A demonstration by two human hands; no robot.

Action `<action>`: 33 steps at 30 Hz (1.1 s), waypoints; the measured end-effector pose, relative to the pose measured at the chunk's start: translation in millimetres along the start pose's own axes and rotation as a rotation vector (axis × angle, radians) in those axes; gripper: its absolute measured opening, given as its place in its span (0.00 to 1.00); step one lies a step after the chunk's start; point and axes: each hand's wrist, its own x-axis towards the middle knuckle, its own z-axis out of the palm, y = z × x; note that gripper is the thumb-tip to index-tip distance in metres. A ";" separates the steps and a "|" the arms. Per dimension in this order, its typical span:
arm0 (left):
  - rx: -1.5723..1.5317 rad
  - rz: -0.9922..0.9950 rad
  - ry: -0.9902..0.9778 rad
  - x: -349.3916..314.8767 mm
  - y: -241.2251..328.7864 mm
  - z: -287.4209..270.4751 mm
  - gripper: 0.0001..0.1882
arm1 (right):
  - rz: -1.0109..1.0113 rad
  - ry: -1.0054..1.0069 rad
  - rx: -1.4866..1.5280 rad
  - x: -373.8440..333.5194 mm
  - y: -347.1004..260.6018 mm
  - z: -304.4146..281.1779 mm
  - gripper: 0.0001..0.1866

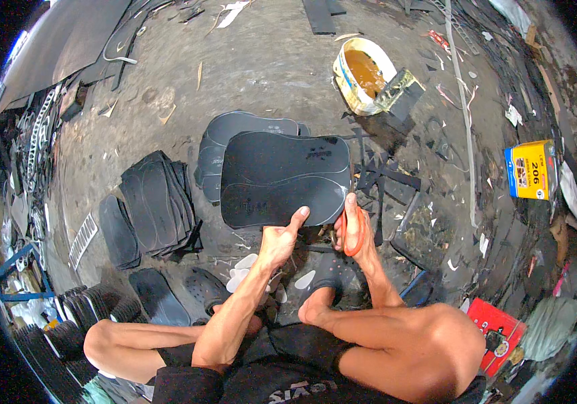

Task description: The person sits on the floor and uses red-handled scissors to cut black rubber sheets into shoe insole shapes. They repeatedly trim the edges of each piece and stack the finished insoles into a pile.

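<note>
My left hand (280, 244) grips the near edge of a black rubber sheet (261, 158), thumb on top and fingers hidden underneath. Two pairs of shoe-sole outlines run across the sheet in thin pale lines. At its near right corner, my right hand (358, 236) is closed around scissors with orange handles (350, 244). Their blades are mostly hidden by the hand and the sheet's edge. Behind the held piece, more marked black sheets (231, 124) lie on the floor.
To the left sit a stack of black sole sheets (157, 205) and a single cut sole piece (119, 229). Black scraps (386, 176) are strewn at right. Farther off stands a tub of brown liquid (366, 71); a yellow can (531, 172) and red box (494, 330) are far right.
</note>
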 end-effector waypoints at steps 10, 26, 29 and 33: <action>0.006 -0.005 0.041 -10.0 2.2 3.4 0.23 | -0.024 0.154 0.224 24.4 17.9 -14.9 0.40; 0.899 0.370 1.222 97.6 -65.0 -257.1 0.51 | 0.025 0.121 0.237 19.2 35.1 -20.6 0.42; 0.929 -0.159 1.243 99.1 -54.5 -309.1 0.67 | 0.019 0.150 0.220 24.9 49.1 -37.7 0.41; 0.868 -0.307 0.986 64.8 -35.8 -340.4 0.65 | 0.022 0.142 0.248 21.2 42.3 -31.3 0.40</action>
